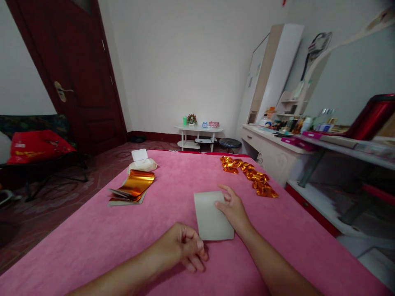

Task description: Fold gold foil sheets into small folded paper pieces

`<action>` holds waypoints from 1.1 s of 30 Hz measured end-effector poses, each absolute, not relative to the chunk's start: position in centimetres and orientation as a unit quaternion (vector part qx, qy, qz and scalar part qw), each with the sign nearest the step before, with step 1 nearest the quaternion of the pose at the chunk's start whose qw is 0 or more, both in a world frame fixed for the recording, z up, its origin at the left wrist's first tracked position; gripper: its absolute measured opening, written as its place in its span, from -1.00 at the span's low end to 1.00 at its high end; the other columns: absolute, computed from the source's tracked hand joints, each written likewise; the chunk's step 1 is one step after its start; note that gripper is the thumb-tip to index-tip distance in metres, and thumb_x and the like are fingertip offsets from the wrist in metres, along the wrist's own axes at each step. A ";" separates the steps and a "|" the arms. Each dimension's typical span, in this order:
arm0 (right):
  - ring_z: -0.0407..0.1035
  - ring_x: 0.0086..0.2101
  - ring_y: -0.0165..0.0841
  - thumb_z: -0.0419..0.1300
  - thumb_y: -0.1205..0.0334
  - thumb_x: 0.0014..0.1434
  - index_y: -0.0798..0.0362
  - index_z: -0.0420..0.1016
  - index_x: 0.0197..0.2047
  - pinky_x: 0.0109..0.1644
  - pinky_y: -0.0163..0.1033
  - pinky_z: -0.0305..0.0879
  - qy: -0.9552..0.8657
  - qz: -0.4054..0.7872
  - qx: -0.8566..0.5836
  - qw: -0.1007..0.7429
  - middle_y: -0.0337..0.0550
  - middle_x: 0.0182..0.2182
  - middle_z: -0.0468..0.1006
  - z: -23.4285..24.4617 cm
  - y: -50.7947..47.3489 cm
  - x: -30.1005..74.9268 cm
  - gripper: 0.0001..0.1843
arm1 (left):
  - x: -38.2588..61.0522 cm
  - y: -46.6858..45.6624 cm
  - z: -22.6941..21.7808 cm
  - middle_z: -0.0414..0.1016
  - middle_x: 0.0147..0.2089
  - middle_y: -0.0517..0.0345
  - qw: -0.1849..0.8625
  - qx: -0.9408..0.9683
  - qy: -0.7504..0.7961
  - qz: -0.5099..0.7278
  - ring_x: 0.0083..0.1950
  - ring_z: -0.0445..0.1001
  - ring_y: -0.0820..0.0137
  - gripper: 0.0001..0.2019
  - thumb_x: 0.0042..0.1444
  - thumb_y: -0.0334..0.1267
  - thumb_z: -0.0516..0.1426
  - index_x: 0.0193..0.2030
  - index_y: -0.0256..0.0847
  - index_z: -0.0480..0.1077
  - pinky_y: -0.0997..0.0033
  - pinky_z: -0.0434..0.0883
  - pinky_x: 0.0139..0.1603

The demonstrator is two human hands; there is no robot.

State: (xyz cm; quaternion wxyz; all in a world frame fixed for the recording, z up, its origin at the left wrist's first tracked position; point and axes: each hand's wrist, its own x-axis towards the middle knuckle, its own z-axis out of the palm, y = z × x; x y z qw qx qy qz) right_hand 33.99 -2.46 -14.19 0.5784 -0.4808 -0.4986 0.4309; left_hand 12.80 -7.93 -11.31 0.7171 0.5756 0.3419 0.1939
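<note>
A grey sheet of paper is held over the pink-covered surface. My right hand grips its right edge, thumb on the front face and fingers at the edge or behind it. Just off the sheet's lower left corner, my left hand is curled with thumb and forefinger pressed together; whether anything is pinched there is hidden. To the left lies a stack of shiny orange-gold foil sheets and grey paper. Folded gold foil pieces form a loose row at the far right.
A white lidded container stands open behind the foil stack. The pink cover spreads over the whole surface. At the right are a cluttered white dresser and a round stool. A chair at the left carries a red bag.
</note>
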 end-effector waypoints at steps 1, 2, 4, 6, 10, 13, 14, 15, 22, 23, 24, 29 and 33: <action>0.40 -0.42 -0.34 0.28 0.30 -0.15 0.03 0.38 -0.08 -0.39 -0.30 0.29 -0.523 0.413 -0.496 0.557 -0.23 -0.36 0.54 -14.5 -2.4 34.2 -0.51 | 12.6 -7.7 -11.2 0.54 -0.36 -0.03 0.698 0.603 0.343 0.177 -0.42 0.53 0.42 -0.64 0.02 0.01 0.15 -0.44 -0.32 0.44 0.57 0.33 -0.48; 0.39 -0.43 -0.35 0.27 0.30 -0.15 0.06 0.45 -0.17 -0.38 -0.30 0.27 -0.540 0.405 -0.507 0.536 -0.22 -0.38 0.54 -14.7 -2.3 34.4 -0.62 | 12.3 -7.2 -11.0 0.53 -0.42 0.00 0.679 0.628 0.343 0.163 -0.47 0.50 0.44 -0.63 0.03 0.02 0.14 -0.47 -0.32 0.44 0.58 0.30 -0.51; 0.37 -0.45 -0.36 0.26 0.27 -0.13 0.09 0.50 -0.25 -0.40 -0.30 0.25 -0.545 0.419 -0.513 0.515 -0.21 -0.40 0.54 -14.7 -2.4 34.2 -0.72 | 11.8 -5.8 -10.7 0.48 -0.53 0.05 0.636 0.660 0.358 0.179 -0.55 0.43 0.47 -0.59 0.03 0.05 0.12 -0.53 -0.32 0.40 0.55 0.28 -0.53; 0.38 -0.46 -0.36 0.26 0.23 -0.12 0.07 0.50 -0.16 -0.40 -0.29 0.26 -0.522 0.462 -0.490 0.523 -0.20 -0.38 0.55 -14.3 -2.8 33.8 -0.63 | 11.3 -3.8 -10.7 0.43 -0.57 0.12 0.559 0.684 0.389 0.263 -0.57 0.37 0.48 -0.64 -0.01 0.02 0.16 -0.50 -0.31 0.40 0.54 0.26 -0.53; 0.43 -0.40 -0.30 0.29 0.21 -0.12 0.05 0.44 -0.02 -0.32 -0.23 0.30 -0.483 0.545 -0.432 0.532 -0.16 -0.31 0.57 -13.7 -3.4 32.7 -0.48 | 11.0 -0.6 -11.7 0.50 -0.26 0.02 0.424 0.714 0.397 0.392 -0.29 0.45 0.35 -0.71 0.05 -0.11 0.14 -0.16 -0.26 0.43 0.43 0.37 -0.29; 0.44 -0.36 -0.27 0.27 0.21 -0.11 0.07 0.43 -0.01 -0.28 -0.19 0.31 -0.493 0.554 -0.438 0.508 -0.13 -0.30 0.57 -14.3 -3.5 32.4 -0.48 | 11.1 0.1 -12.5 0.40 0.02 -0.03 0.284 0.781 0.387 0.399 0.05 0.35 0.23 -0.71 0.06 -0.22 0.13 -0.05 -0.17 0.44 0.26 0.30 0.05; 0.44 -0.36 -0.26 0.26 0.21 -0.10 0.09 0.44 -0.02 -0.28 -0.18 0.31 -0.504 0.541 -0.452 0.499 -0.11 -0.29 0.57 -14.6 -3.4 32.3 -0.49 | 11.2 0.0 -12.7 0.37 0.06 -0.02 0.244 0.806 0.376 0.386 0.10 0.31 0.22 -0.73 0.06 -0.27 0.12 -0.07 -0.14 0.47 0.23 0.26 0.11; 0.44 -0.35 -0.26 0.24 0.21 -0.10 0.10 0.45 -0.03 -0.27 -0.17 0.32 -0.518 0.521 -0.468 0.490 -0.10 -0.28 0.57 -14.8 -3.3 32.3 -0.51 | 11.3 -0.1 -12.9 0.37 0.07 0.01 0.216 0.830 0.360 0.367 0.11 0.30 0.23 -0.74 0.08 -0.32 0.10 -0.10 -0.12 0.49 0.23 0.25 0.13; 0.36 -0.06 -0.22 -0.02 0.35 0.01 0.06 0.56 -0.14 0.05 -0.09 0.22 -0.665 0.343 -0.521 0.410 -0.08 -0.09 0.51 -14.6 -2.3 34.1 -0.59 | 11.0 -1.0 -14.6 0.43 0.07 0.08 0.169 0.907 0.272 0.273 0.05 0.40 0.36 -0.53 0.03 -0.57 -0.02 0.01 -0.09 0.43 0.32 0.33 0.09; 0.32 -0.01 -0.22 -0.02 0.39 0.00 0.04 0.57 -0.15 0.09 -0.09 0.19 -0.699 0.316 -0.515 0.384 -0.08 -0.03 0.47 -14.2 -2.3 34.7 -0.58 | 10.9 -1.1 -14.7 0.41 0.09 0.09 0.165 0.907 0.275 0.272 0.07 0.39 0.37 -0.52 0.03 -0.58 -0.03 0.02 -0.08 0.42 0.32 0.33 0.10; 0.27 0.05 -0.22 -0.01 0.42 -0.01 0.00 0.57 -0.14 0.12 -0.10 0.16 -0.729 0.287 -0.510 0.355 -0.10 0.05 0.40 -13.8 -2.3 35.4 -0.57 | 10.9 -1.1 -14.8 0.41 0.10 0.09 0.162 0.907 0.279 0.271 0.07 0.39 0.37 -0.52 0.03 -0.58 -0.03 0.02 -0.08 0.42 0.32 0.33 0.11; -0.03 0.22 -0.24 0.11 0.50 -0.03 -0.18 0.43 0.04 0.26 -0.07 -0.09 -0.829 0.210 -0.472 0.215 -0.23 0.28 0.04 -11.8 -3.2 38.0 -0.42 | 10.8 -1.0 -15.0 0.42 0.09 0.09 0.158 0.905 0.283 0.276 0.07 0.39 0.39 -0.51 0.01 -0.60 -0.04 0.01 -0.10 0.44 0.34 0.32 0.12; -0.06 0.23 -0.19 0.23 0.32 0.02 -0.17 0.50 -0.05 0.25 -0.01 -0.10 -0.848 0.240 -0.430 0.196 -0.17 0.25 0.11 -10.2 -4.2 37.3 -0.61 | 10.8 -0.9 -15.2 0.42 0.09 0.10 0.161 0.902 0.285 0.282 0.08 0.38 0.39 -0.49 0.00 -0.61 -0.05 0.00 -0.09 0.44 0.33 0.33 0.12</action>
